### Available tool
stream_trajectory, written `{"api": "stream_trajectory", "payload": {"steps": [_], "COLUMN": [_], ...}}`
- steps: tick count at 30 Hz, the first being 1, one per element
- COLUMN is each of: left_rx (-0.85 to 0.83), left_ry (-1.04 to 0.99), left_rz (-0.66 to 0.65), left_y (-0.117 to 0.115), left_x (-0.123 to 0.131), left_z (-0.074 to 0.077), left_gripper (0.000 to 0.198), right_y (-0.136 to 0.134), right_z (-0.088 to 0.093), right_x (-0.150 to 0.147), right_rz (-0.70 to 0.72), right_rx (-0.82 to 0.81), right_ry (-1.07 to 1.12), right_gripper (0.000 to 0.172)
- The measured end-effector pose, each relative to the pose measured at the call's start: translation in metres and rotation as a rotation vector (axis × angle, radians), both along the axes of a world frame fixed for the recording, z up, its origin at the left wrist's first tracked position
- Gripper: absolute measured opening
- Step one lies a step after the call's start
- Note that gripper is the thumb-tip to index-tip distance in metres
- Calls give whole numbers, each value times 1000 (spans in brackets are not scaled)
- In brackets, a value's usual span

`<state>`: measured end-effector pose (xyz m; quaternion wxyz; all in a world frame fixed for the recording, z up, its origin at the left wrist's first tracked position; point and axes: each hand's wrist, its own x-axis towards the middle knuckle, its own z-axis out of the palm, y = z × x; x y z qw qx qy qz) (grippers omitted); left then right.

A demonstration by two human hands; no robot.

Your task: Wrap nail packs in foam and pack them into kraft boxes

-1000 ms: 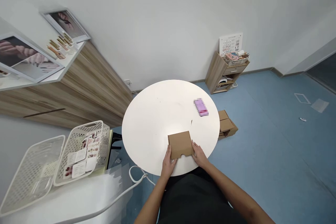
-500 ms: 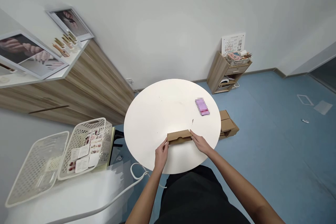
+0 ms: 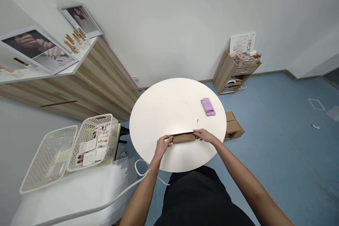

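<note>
I am holding the cardboard box (image 3: 183,137) by its ends near the front edge of the tabletop (image 3: 164,109), with the fingers of my left hand (image 3: 162,144) and right hand (image 3: 204,135) curling onto it. A pink item (image 3: 208,107), blurred beyond identification, is lying well apart near the right edge.

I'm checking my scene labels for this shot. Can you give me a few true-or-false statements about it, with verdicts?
1. The left hand and right hand both grip the box. True.
2. The box is on the floor. False: it is at the round table, held over its near part.
3. A pink item lies on the table, apart from the box. True.
4. The baskets stand on the round table. False: they stand off to its left.
</note>
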<state>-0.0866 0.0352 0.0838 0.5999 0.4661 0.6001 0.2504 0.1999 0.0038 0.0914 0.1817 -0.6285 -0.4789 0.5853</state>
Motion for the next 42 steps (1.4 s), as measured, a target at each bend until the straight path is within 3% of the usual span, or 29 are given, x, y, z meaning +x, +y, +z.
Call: {"api": "stream_trajectory", "payload": {"steps": [12, 15, 21, 29, 36, 42], "left_rx": [35, 74, 303, 236, 445, 551], "left_ry": [-8, 9, 155, 84, 172, 313], "left_rz": [-44, -70, -146, -135, -271, -342], "left_y": [1, 0, -13, -3, -11, -33], "left_x": [-4, -5, -8, -9, -15, -16], "left_z": [-5, -7, -12, -16, -21, -34], "left_gripper": [47, 45, 41, 37, 37, 47], "right_y": [3, 0, -9, -8, -25, -58], "right_z": [-2, -4, -6, 0, -8, -28], "right_x": [3, 3, 0, -6, -16, -43], "right_rz": [78, 58, -17, -95, -12, 66], "right_rx": [-1, 25, 93, -23, 196, 384], "right_ry": [-9, -26, -64, -60, -227, -473], "right_gripper": [38, 43, 49, 45, 50, 71]}}
